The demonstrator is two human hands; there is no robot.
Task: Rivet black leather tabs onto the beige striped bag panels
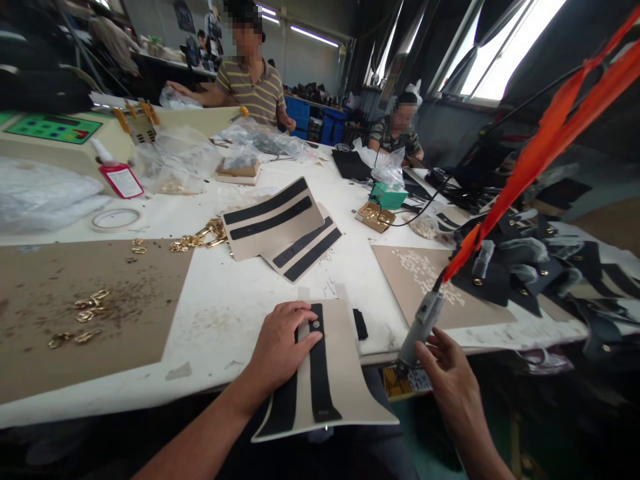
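Note:
Under my left hand (287, 343) lies a beige panel (345, 373) with two black strips, its near end jutting past the table edge. My left fingers rest stretched out on top, thumb and fingertips apart around a small round metal snap (317, 325) on one strip. A grey powered screwdriver (423, 327) hangs tilted from an orange strap (535, 160) to the right. My right hand (450, 377) is beside its lower body, fingers apart and not wrapped round it; whether the thumb touches it, I cannot tell. Two similar panels (273, 220) overlap farther back.
Gold hardware (200, 237) sits beside a brown board (100, 300) at left. White small pieces (425, 273) lie on another board at right, near black pieces (520, 267). A red bottle (120, 177) and tape roll (116, 219) stand back left. Two people work across the table.

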